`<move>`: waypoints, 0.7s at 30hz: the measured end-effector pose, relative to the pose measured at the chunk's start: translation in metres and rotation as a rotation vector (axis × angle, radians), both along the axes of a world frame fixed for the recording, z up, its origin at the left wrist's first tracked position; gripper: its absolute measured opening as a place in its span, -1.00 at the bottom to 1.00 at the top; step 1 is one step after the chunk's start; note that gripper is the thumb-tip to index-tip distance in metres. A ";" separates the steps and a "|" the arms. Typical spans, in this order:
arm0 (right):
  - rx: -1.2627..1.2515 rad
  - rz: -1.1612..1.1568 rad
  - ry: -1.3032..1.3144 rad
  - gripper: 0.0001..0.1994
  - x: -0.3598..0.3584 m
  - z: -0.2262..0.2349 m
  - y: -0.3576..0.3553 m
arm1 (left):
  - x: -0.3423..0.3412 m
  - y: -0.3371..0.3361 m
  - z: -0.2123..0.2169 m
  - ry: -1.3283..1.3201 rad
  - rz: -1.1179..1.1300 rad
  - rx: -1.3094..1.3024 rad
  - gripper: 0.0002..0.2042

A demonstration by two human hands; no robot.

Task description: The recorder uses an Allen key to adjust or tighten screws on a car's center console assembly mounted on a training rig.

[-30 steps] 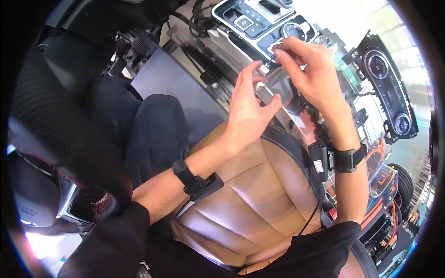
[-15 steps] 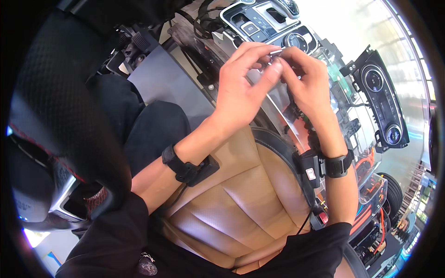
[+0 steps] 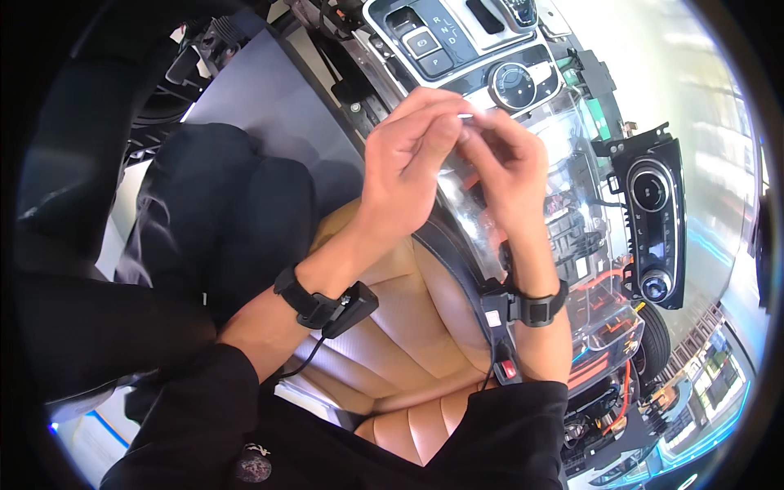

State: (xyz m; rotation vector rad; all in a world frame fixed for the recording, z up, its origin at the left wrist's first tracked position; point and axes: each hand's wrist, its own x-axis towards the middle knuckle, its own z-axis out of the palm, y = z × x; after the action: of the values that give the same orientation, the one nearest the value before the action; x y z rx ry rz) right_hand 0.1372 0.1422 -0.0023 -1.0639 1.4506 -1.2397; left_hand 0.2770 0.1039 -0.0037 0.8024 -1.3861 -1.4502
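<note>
My left hand [image 3: 404,159] and my right hand [image 3: 513,163] meet in front of me, fingertips pinched together. Between them shows a sliver of a small shiny piece [image 3: 465,117], pale and metallic-looking. Fingers hide most of it, so its kind cannot be made out. Just beyond the hands is a gear selector panel [image 3: 465,51] with buttons and a silver-rimmed rotary knob [image 3: 513,86]. Neither hand appears to touch the panel. Each wrist wears a black strap with a small black box [image 3: 353,307].
A tan car seat [image 3: 408,327] lies below my forearms, with a red buckle [image 3: 507,370] at its right. Clear covers [image 3: 563,155] over vehicle parts run along the right side. Farther right stands a black control panel with two knobs [image 3: 651,192]. A dark steering wheel [image 3: 90,245] fills the left.
In the picture both hands have shifted left and slightly down, drawing closer together around the small shiny piece. The view has turned, so the panel and seat also appear farther left.
</note>
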 end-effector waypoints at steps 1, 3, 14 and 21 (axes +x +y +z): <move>0.004 0.013 0.005 -0.86 -0.001 0.001 -0.001 | -0.001 0.001 0.003 0.002 0.008 0.029 -0.68; 0.026 0.025 -0.025 -0.88 -0.002 0.003 -0.001 | -0.004 0.004 0.006 0.033 0.039 0.095 -0.71; -0.035 0.074 -0.005 -0.81 -0.006 0.004 -0.004 | 0.001 0.003 0.009 -0.061 0.032 0.110 -0.74; -0.328 -0.015 -0.042 -0.54 -0.004 -0.003 0.000 | 0.009 -0.005 -0.010 -0.193 0.026 0.017 -0.70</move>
State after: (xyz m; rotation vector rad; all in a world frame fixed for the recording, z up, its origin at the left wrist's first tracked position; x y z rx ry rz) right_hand 0.1328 0.1418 -0.0050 -1.2354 1.2513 -1.5376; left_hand 0.2856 0.0985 -0.0138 0.9890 -1.5023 -1.3954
